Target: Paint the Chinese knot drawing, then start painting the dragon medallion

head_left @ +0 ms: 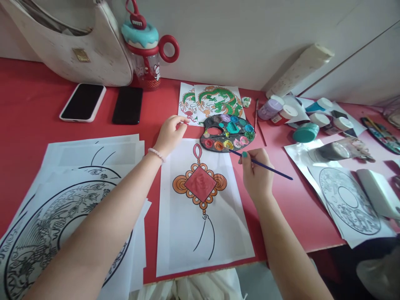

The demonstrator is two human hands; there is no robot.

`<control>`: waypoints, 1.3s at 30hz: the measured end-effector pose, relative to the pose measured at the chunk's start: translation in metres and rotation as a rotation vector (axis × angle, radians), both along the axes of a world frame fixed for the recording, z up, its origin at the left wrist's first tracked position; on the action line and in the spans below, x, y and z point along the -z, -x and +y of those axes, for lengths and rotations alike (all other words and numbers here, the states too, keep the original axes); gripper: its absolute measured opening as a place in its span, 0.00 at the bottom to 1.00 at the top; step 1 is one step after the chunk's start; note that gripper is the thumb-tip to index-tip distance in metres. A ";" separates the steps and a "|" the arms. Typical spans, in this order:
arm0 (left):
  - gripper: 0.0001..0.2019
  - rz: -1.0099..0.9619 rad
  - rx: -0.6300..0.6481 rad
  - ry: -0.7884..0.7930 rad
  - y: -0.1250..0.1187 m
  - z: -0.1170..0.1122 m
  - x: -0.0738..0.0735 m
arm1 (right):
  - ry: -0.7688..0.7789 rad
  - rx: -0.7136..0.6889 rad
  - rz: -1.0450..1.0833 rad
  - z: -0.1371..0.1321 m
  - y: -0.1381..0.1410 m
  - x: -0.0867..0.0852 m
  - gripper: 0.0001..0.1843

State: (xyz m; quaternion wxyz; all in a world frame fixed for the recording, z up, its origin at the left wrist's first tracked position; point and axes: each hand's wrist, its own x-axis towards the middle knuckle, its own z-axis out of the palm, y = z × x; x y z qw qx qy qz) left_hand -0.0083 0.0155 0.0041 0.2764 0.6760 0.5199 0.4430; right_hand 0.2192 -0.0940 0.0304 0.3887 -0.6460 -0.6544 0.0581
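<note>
My right hand [256, 173] grips the paintbrush [268, 168], tip at the palette [215, 121]; my left hand [170, 134] is curled closed, seemingly resting on the sheet [187, 233].

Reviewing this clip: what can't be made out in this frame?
Head view only.
Paintbrush tip: lost against the palette's paint wells.
Left hand fingers: curled under, so grip on the sheet unclear.
Handbag: cut off by the top edge.
Paint jars: labels too small.
</note>
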 end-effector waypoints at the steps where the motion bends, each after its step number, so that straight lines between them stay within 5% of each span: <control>1: 0.09 -0.004 -0.002 0.003 0.000 0.000 0.000 | -0.009 -0.001 -0.009 0.000 0.000 0.000 0.07; 14: 0.09 -0.013 0.000 -0.020 -0.001 0.002 0.004 | -0.071 -0.065 -0.121 0.001 -0.001 -0.001 0.06; 18: 0.08 -0.006 0.000 -0.021 0.000 0.002 0.003 | -0.101 -0.063 0.027 -0.005 0.002 -0.002 0.08; 22: 0.09 0.014 0.003 -0.021 -0.001 0.001 0.002 | -0.186 -0.369 0.381 -0.019 0.015 -0.005 0.11; 26: 0.09 0.041 0.010 -0.018 -0.001 0.002 0.002 | -0.135 -0.636 0.464 -0.031 0.027 -0.005 0.09; 39: 0.09 0.046 0.022 -0.038 -0.001 0.003 0.005 | -0.007 -0.674 0.366 -0.034 0.026 0.003 0.06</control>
